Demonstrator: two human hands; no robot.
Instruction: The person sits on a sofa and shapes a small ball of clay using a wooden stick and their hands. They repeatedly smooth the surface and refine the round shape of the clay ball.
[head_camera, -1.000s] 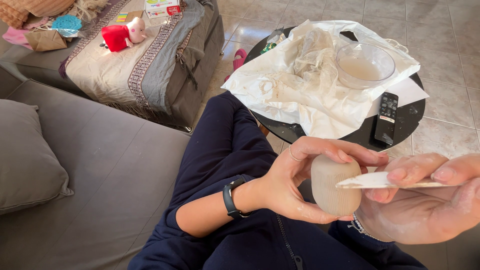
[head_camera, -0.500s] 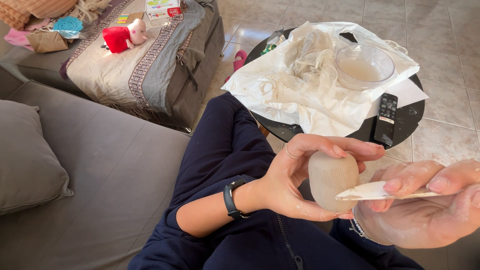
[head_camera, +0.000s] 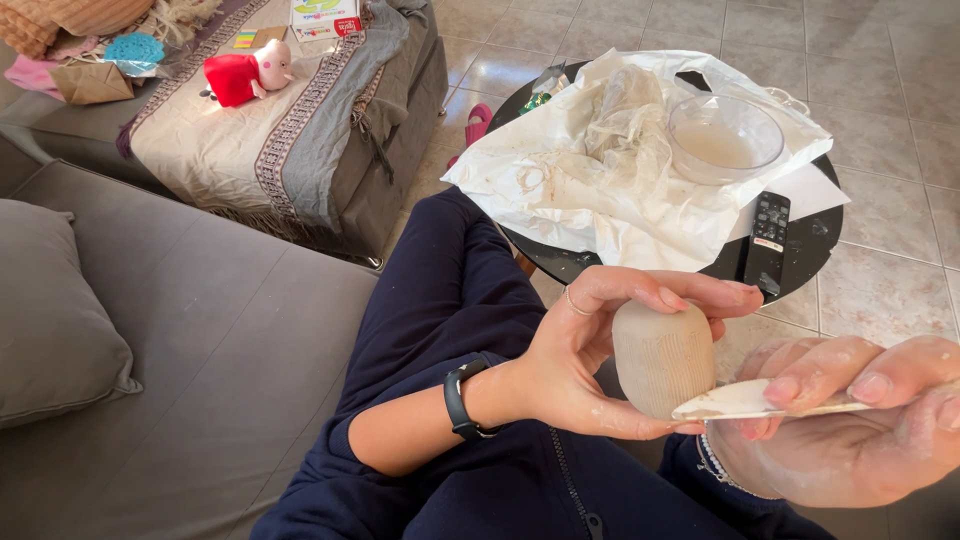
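Sitting spot: grey sofa (head_camera: 200, 330), grey cushion (head_camera: 50, 300) at far left.
Left hand (head_camera: 590, 360): grip wrapped around a pale clay piece (head_camera: 663, 358), held above the lap.
Right hand (head_camera: 850, 420): grip pinching a thin flat scraper (head_camera: 740, 402), its edge touching the clay's lower side.
Table (head_camera: 810, 250): round, black, carrying crumpled paper (head_camera: 600, 180), glass bowl (head_camera: 725, 138), remote (head_camera: 768, 240).

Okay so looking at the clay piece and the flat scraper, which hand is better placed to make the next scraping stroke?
Probably the right hand. It holds the flat scraper, whose tip already meets the lower side of the clay piece. The left hand is wrapped around the piece, steadying it.
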